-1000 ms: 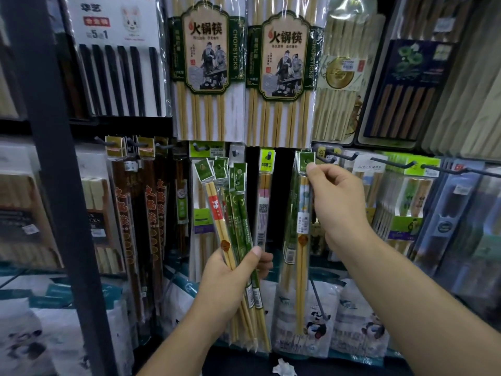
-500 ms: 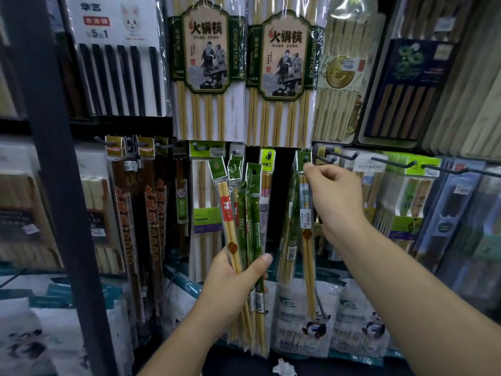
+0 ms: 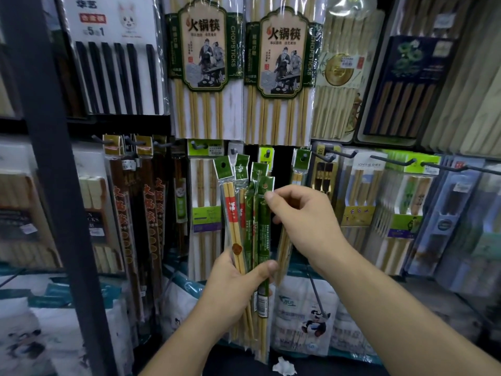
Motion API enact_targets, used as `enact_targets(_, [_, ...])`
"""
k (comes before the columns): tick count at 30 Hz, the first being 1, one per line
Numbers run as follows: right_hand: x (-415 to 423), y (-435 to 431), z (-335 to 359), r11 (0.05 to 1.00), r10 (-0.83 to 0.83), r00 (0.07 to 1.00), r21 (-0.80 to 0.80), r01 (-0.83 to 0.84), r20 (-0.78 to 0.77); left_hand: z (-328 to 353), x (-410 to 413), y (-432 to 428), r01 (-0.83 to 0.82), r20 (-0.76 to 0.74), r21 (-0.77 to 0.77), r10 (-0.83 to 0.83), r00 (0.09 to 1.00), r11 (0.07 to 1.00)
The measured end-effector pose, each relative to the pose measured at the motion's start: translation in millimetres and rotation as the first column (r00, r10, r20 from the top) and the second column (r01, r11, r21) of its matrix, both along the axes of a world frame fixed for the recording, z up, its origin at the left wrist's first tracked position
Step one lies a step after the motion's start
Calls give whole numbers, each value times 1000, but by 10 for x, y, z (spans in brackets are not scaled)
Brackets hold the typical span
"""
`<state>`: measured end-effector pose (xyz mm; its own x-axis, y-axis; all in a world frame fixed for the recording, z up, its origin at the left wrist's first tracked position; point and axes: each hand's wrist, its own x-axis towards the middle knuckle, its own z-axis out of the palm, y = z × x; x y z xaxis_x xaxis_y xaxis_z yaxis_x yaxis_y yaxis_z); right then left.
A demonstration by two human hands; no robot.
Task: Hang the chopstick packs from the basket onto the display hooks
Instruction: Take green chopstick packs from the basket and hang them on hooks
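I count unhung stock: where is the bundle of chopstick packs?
Head view, centre: the bundle of chopstick packs stands upright, gripped low by the left hand, while the right hand pinches its rightmost green pack near the top.

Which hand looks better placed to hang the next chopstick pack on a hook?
Right hand: its thumb sits at the top of the rightmost pack, near the hooks, while the left hand grips the bundle.

A dark post (image 3: 51, 158) stands at the left. Behind it hangs a white card of black chopsticks (image 3: 116, 58), then a green-labelled pack (image 3: 206, 63) and its twin (image 3: 283, 69), then a dark blue box (image 3: 406, 82). Panda-printed bags (image 3: 311, 318) line the bottom. A white scrap (image 3: 283, 366), perhaps paper, lies below.
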<state>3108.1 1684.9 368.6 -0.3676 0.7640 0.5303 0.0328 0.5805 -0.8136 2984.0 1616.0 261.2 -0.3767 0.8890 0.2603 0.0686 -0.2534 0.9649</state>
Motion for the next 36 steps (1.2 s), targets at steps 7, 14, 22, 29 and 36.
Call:
enact_targets(7, [20,70,4,997,-66,992,-50,61,-110,11,23,0,-10,25,38,9,1000,999])
enact_targets(14, [98,217,219,982,-173,953,-116,148,-250,57,31,-36,53,142,113,-69,987,992])
enact_targets(22, [77,335,271,968,-211,941,-188,164,-264,0,11,-16,116,81,106,-124,989,988])
enact_targets(29, [69,328,290,962,-239,934,-198,190,-265,-12,7,17,113,82,95,-121,989,989])
enact_targets(36, [77,439,202,958,-278,935,-130,254,-221,-7,37,-16,113,171,128,-134,976,985])
